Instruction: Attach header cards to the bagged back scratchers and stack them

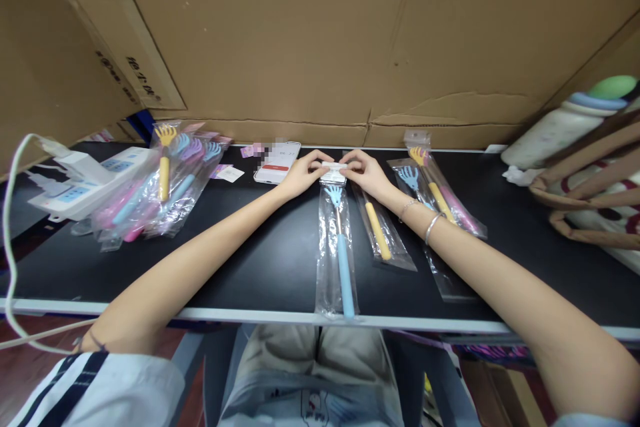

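blue scratcher [343,273] lies in its clear bag [325,280] mid-surface [275,253], handle [345,293] at the near edge. left grip [306,175] and right grip [369,175] each pinch the bag's white far end [333,173]. it is likely light, the film slippery, prongs [333,196] perhaps fragile; the stiff-looking handle probably offers the best hold. the hands partly cover the white end, whose material is unclear.

The only camera, worn on the head, looks forward and down from above the lap [280,355], across the near worktop [280,263], to the cardboard wall [280,33].
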`<control>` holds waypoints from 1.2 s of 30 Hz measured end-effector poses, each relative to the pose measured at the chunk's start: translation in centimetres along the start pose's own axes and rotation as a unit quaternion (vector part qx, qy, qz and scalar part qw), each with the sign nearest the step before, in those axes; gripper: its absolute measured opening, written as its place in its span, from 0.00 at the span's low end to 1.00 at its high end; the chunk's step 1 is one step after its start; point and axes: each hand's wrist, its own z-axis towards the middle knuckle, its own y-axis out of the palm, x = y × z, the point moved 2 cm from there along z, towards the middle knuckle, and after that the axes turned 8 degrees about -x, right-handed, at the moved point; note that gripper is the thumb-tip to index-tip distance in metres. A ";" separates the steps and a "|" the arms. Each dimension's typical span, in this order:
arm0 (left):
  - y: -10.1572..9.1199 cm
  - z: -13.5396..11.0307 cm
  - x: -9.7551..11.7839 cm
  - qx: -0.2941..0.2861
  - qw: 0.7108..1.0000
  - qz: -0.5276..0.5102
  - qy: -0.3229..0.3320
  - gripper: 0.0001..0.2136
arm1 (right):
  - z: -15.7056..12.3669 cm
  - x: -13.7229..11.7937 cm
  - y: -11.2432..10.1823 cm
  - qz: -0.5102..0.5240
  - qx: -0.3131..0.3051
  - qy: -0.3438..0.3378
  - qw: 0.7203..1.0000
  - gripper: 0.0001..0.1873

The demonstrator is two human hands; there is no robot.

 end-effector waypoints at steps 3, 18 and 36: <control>0.0 0.0 0.0 0.001 1.000 0.001 0.003 0.08 | 0.0 -0.2 0.1 0.008 0.003 -0.003 1.000 0.15; 0.0 0.0 -0.2 -0.004 1.000 -0.003 0.005 0.09 | 0.0 0.1 0.1 -0.013 0.005 -0.002 1.000 0.16; 0.0 0.0 -0.9 0.005 1.000 -0.021 -0.009 0.11 | 0.0 0.5 0.1 -0.038 0.008 -0.013 0.999 0.13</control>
